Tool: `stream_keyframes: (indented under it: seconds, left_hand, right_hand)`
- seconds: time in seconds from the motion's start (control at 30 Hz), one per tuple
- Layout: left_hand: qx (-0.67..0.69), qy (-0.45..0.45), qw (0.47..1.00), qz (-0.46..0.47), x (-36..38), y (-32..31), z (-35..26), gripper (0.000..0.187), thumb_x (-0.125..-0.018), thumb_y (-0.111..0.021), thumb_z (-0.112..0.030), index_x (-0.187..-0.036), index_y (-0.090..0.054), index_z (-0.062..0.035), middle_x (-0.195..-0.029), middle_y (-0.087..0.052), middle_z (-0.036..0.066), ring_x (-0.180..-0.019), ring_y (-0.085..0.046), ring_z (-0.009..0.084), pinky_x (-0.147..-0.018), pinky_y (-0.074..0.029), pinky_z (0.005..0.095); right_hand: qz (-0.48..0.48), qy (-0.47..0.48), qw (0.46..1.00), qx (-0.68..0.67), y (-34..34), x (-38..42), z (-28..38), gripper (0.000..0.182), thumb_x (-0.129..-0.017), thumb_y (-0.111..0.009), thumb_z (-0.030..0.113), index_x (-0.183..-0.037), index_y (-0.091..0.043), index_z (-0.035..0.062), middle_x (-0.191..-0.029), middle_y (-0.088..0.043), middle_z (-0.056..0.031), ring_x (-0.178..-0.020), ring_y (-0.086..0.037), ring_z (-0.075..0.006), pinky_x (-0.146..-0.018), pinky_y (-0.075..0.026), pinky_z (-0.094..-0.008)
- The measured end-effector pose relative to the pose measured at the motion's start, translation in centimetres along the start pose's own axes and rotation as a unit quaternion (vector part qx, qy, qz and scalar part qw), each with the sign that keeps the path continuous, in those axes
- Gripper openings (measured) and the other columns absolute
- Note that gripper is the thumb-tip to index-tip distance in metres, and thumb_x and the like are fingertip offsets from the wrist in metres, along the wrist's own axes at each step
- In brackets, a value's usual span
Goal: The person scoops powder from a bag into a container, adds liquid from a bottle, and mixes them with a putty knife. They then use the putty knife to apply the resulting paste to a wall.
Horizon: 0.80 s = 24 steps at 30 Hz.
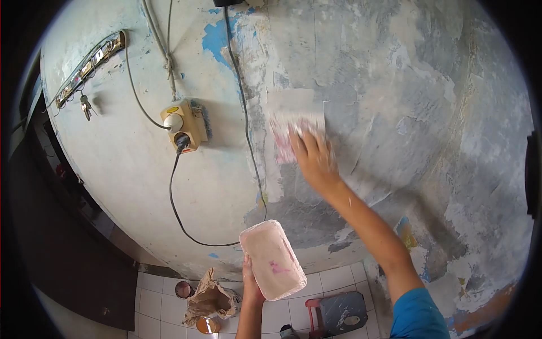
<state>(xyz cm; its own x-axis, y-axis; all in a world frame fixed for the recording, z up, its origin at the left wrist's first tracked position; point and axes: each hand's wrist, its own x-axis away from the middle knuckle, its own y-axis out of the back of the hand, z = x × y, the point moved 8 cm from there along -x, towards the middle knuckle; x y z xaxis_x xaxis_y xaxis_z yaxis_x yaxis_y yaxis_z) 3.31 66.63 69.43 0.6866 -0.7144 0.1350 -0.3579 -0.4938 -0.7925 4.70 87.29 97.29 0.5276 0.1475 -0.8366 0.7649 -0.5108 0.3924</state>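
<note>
My right hand [315, 161] is raised against the grey, patchy wall [384, 124], its fingers bent over a flat, pink-stained scraper [299, 127] that lies against the surface. A smooth light grey patch shows just above the scraper. Lower down, my left hand [252, 279] holds a shallow pinkish rectangular tray [272, 257] by its left side, tilted so that its inside faces me. A bright pink smear marks the inside of the tray.
A socket box [193, 125] with two plugs hangs left of a black cable [241, 101]. Keys [86, 106] hang from a rack. On the tiled floor stand a paper sack [210, 302], an orange container [207, 325], a small cup [183, 289] and a grey step stool [343, 313].
</note>
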Motion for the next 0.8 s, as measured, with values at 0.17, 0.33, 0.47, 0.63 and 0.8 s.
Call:
stream_keyframes:
  seconds: [0.17, 0.33, 0.47, 0.63, 0.8]
  left_hand:
    - [-0.005, -0.021, 1.000, -0.005, 0.9, 0.7, -0.5, 0.061, -0.106, -0.044, -0.052, -0.147, -0.041, -0.0077, -0.140, -0.054, 0.012, -0.124, -0.058, 0.0291, -0.105, -0.050, 0.0469]
    - [-0.013, -0.005, 1.000, 0.007, 1.2, -0.6, -0.6, 0.062, -0.105, -0.044, -0.053, -0.147, -0.041, -0.0075, -0.139, -0.054, 0.013, -0.123, -0.058, 0.0301, -0.104, -0.051, 0.0476]
    - [-0.014, 0.014, 1.000, 0.010, 1.0, -0.4, -0.2, 0.065, -0.104, -0.045, -0.055, -0.148, -0.040, -0.0064, -0.139, -0.055, 0.015, -0.123, -0.059, 0.0309, -0.104, -0.051, 0.0482]
    - [-0.019, 0.012, 1.000, 0.012, 1.1, 1.0, -0.5, 0.069, -0.103, -0.046, -0.057, -0.149, -0.039, -0.0052, -0.140, -0.054, 0.016, -0.123, -0.058, 0.0311, -0.104, -0.050, 0.0486]
    - [-0.011, 0.040, 0.999, 0.020, 1.5, 1.3, -0.2, 0.070, -0.103, -0.046, -0.058, -0.149, -0.039, -0.0045, -0.141, -0.054, 0.017, -0.124, -0.058, 0.0310, -0.105, -0.049, 0.0482]
  right_hand:
    - [0.078, 0.008, 0.994, -0.079, -0.4, 8.1, 2.7, 0.047, -0.088, -0.058, 0.009, -0.136, -0.058, 0.0063, -0.130, -0.057, -0.0138, -0.118, -0.055, -0.0341, -0.100, -0.047, -0.0466]
    - [-0.016, -0.019, 0.999, -0.044, 4.7, -4.4, -2.0, 0.043, -0.088, -0.057, 0.009, -0.131, -0.060, 0.0064, -0.126, -0.058, -0.0114, -0.121, -0.056, -0.0311, -0.098, -0.049, -0.0434]
    - [-0.021, 0.005, 1.000, -0.009, 3.2, -5.1, -0.4, 0.044, -0.088, -0.059, 0.011, -0.132, -0.059, 0.0060, -0.125, -0.058, -0.0111, -0.126, -0.053, -0.0304, -0.101, -0.047, -0.0436]
    - [0.061, 0.003, 0.996, -0.068, -0.2, 7.3, 3.5, 0.049, -0.088, -0.058, 0.008, -0.136, -0.057, 0.0054, -0.131, -0.057, -0.0130, -0.130, -0.051, -0.0330, -0.105, -0.045, -0.0452]
    - [0.025, -0.053, 0.997, -0.052, 4.5, -0.8, -1.8, 0.050, -0.088, -0.057, 0.005, -0.138, -0.057, 0.0078, -0.134, -0.056, -0.0132, -0.128, -0.052, -0.0345, -0.104, -0.046, -0.0463]
